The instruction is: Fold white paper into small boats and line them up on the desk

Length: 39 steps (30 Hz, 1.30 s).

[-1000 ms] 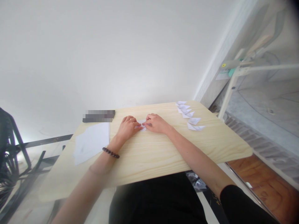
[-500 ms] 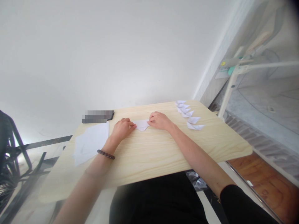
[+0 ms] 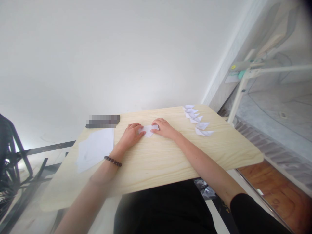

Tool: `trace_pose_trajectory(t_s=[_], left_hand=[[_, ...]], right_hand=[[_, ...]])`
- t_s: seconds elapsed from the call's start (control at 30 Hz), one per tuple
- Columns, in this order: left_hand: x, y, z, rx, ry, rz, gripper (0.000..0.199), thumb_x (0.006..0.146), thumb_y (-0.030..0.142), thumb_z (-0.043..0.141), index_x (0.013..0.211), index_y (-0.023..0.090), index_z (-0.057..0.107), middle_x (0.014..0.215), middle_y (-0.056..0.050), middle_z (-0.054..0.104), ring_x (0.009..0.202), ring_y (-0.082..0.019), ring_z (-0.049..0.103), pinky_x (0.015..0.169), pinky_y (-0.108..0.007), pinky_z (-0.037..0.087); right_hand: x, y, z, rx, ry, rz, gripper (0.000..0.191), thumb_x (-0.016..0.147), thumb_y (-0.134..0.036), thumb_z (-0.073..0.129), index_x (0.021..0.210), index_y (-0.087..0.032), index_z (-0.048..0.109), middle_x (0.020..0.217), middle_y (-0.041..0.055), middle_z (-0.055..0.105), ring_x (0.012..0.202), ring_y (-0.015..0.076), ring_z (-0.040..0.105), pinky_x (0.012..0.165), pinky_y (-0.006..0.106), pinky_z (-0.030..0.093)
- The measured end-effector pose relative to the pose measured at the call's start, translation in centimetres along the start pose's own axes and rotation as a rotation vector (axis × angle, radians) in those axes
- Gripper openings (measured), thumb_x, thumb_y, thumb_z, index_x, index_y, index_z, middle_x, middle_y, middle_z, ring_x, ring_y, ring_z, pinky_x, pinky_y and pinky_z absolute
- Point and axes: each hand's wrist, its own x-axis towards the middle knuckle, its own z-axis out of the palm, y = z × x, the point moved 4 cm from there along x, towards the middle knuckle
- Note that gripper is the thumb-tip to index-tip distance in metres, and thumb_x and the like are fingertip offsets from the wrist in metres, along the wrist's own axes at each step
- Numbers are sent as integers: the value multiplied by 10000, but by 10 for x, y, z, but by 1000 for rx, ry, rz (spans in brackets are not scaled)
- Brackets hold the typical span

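Note:
A small folded piece of white paper (image 3: 149, 130) lies at the middle of the wooden table, its lower edge narrowing toward me. My left hand (image 3: 131, 134) grips its left end, with the thumb on top and the fingers curled at the far edge. On the other end, my right hand (image 3: 163, 127) holds it the same way, thumb over the paper. Part of each end is hidden under the fingers. To the right stand several folded white paper pieces (image 3: 202, 132) with pointed ends, lined up in a slanting row.
Loose white sheets (image 3: 96, 148) lie on the left of the table (image 3: 156, 169). Behind them is a dark flat object (image 3: 102, 123), partly blurred out. A white wall (image 3: 146, 58) rises along the far edge. A white metal frame (image 3: 237, 100) stands beyond the right side.
Both hands have shifted their grip from the paper's tips inward, with thumbs now lying over it. My left hand has moved slightly right. The row of folded pieces stays put.

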Motion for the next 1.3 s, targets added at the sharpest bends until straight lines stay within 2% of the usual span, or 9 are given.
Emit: trace_pose_trajectory(t_s=[0.23, 0.4, 0.53, 0.73, 0.87, 0.97, 1.03, 1.17, 1.3], left_hand=[[2, 1, 0, -51, -13, 19, 289, 774, 365, 456, 965, 190, 583, 1018, -70, 555, 981, -215, 480, 892, -368, 352], [1, -2, 3, -27, 18, -11, 396, 771, 394, 456, 1079, 153, 520, 1094, -95, 527, 1048, -231, 441, 921, -381, 331], [-1, 0, 4, -32, -3, -10, 406, 766, 419, 455, 1070, 160, 528, 1146, -99, 499, 1094, -239, 409, 944, -397, 306], [2, 1, 1, -104, 6, -39, 300, 727, 375, 503, 943, 172, 551, 1085, -79, 543, 1053, -228, 450, 925, -390, 322], [3, 4, -5, -224, 9, -81, 175, 708, 336, 525, 787, 182, 553, 1034, -66, 582, 980, -217, 505, 888, -355, 352], [2, 9, -8, -323, -18, -127, 164, 733, 343, 495, 743, 190, 553, 966, -50, 617, 905, -197, 542, 826, -318, 382], [1, 10, -10, -374, -8, -186, 204, 744, 371, 476, 771, 182, 549, 885, -44, 631, 800, -177, 561, 719, -286, 410], [1, 9, -12, -478, 61, -255, 265, 735, 415, 483, 793, 161, 530, 703, -16, 601, 614, -128, 526, 550, -228, 382], [1, 7, -13, -633, 116, -318, 312, 710, 443, 523, 828, 154, 511, 631, 8, 558, 509, -92, 476, 465, -198, 341]], right_hand=[[0, -1, 0, 18, -24, -62, 327, 747, -384, 525, 1016, -201, 560, 1050, 51, 554, 996, 189, 456, 872, 344, 320], [1, -3, -1, 73, -36, -41, 326, 717, -350, 568, 1007, -201, 573, 1021, 49, 574, 971, 183, 480, 872, 348, 330], [2, -1, -1, 179, -34, 6, 334, 668, -308, 617, 983, -201, 581, 980, 37, 590, 920, 170, 504, 843, 330, 361], [0, 0, -3, 351, 16, 10, 331, 662, -223, 606, 987, -172, 570, 946, 37, 564, 837, 123, 522, 770, 267, 406], [0, -2, -4, 306, 21, 24, 338, 656, -244, 612, 984, -170, 578, 954, 46, 550, 832, 125, 513, 792, 281, 396], [0, -1, -2, 273, 23, 65, 386, 641, -275, 625, 1008, -169, 566, 995, 61, 548, 848, 138, 506, 784, 292, 395], [1, 2, 0, 315, 20, 102, 404, 646, -285, 616, 1027, -168, 549, 997, 62, 557, 830, 133, 511, 745, 280, 404], [2, 10, 2, 489, -5, 225, 469, 630, -345, 619, 1042, -148, 511, 850, 35, 588, 665, 103, 515, 608, 236, 406], [3, 6, 2, 598, -70, 270, 353, 632, -425, 594, 821, -128, 570, 681, 3, 565, 588, 96, 496, 531, 207, 369]])
